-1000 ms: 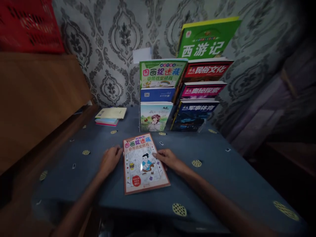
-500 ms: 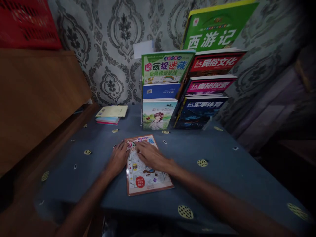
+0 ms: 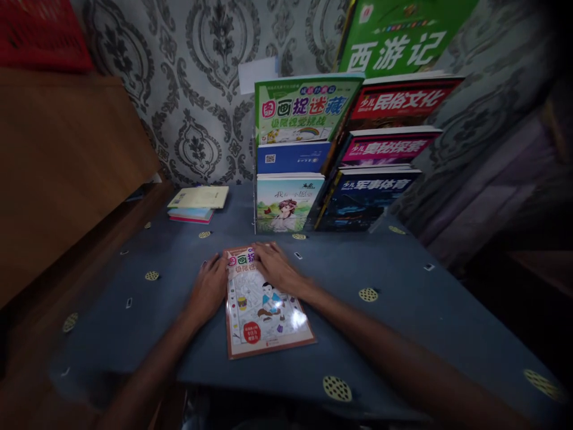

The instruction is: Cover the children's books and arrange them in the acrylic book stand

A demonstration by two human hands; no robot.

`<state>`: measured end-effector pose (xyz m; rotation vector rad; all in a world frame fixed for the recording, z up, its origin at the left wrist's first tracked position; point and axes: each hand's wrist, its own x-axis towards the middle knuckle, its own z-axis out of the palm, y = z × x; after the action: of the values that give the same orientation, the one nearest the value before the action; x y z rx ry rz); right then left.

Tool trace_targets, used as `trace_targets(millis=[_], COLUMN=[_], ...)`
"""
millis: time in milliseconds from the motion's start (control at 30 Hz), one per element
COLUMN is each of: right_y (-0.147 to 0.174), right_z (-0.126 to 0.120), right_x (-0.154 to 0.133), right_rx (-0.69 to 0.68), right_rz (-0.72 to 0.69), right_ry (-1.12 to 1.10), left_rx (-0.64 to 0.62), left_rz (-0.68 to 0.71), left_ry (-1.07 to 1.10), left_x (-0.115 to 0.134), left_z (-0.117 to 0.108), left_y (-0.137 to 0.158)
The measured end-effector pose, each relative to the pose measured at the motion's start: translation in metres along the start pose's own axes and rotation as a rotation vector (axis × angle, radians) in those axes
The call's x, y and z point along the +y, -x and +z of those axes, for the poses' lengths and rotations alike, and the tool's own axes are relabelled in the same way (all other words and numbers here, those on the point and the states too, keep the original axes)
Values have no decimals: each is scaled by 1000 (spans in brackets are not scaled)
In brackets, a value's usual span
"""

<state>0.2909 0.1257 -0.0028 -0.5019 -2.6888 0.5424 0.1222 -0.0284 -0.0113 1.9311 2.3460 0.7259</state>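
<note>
A thin picture book [image 3: 251,307] with a reddish-brown border lies face up on the blue tablecloth. Its cover shows a drawn child in blue and a red round mark, with glare near the lower right. My left hand [image 3: 209,289] rests along the book's upper left edge, fingers stretched forward and touching that edge. Over the upper right of the cover lies my right hand [image 3: 278,270], palm down with the fingers extended, hiding part of the colourful title. My left thumb is hard to make out.
Behind the book stands a display of upright books, among them a green book [image 3: 308,107] and a dark blue book [image 3: 367,200]. A small stack of booklets [image 3: 199,198] lies at the back left. A wooden cabinet [image 3: 67,179] borders the left, with a red basket [image 3: 40,36] above.
My right hand has slid right across the cover, uncovering the drawn child and part of the title. My left hand has shifted slightly outward to the book's left edge. The view has tilted a little.
</note>
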Motion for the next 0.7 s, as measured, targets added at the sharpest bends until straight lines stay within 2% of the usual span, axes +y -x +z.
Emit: trace_targets(millis=[133, 300, 467, 600, 700], right_y=[16, 17, 12, 11, 11], right_z=[-13, -18, -21, -23, -23], right_x=[29, 43, 48, 50, 50], right_rx=[-1, 16, 66, 61, 57], right_rz=[68, 48, 46, 55, 60], right_ry=[-66, -205, -380, -444, -449], left_rx=[-29, -33, -149, -222, -304], left_rz=[10, 26, 262, 361, 431], left_ry=[-46, -165, -139, -40, 22], left_x=[2, 14, 38, 53, 62], left_z=[-4, -11, -5, 5, 6], left_y=[1, -8, -36, -54, -52])
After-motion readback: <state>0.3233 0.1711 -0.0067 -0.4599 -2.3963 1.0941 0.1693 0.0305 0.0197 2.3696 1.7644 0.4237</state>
